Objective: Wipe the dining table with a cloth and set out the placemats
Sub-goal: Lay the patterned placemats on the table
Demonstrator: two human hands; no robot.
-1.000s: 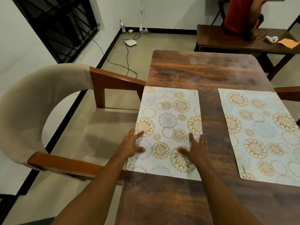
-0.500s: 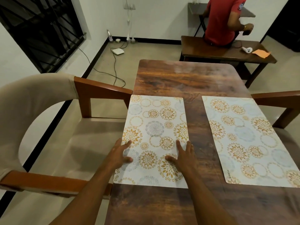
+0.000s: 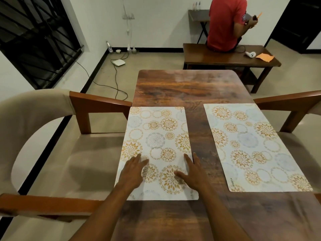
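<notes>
Pressing palms-down with the left hand (image 3: 133,173) and the right hand (image 3: 192,173), fingers straight and spread, gripping nothing. Resting both on the near end of a patterned placemat (image 3: 156,136) at the left edge of the wooden table (image 3: 187,87), just beside an armchair (image 3: 34,119). Straddling the mat's right edge with the right hand. Further right, across a strip of bare wood, lying flat: a second placemat (image 3: 251,145).

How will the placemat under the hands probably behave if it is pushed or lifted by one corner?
The left placemat lies thin and fully flat, so it is probably light and would likely droop if lifted by a corner. The table looks glossy, so the mat may slide easily under the flat left hand and right hand.
</notes>
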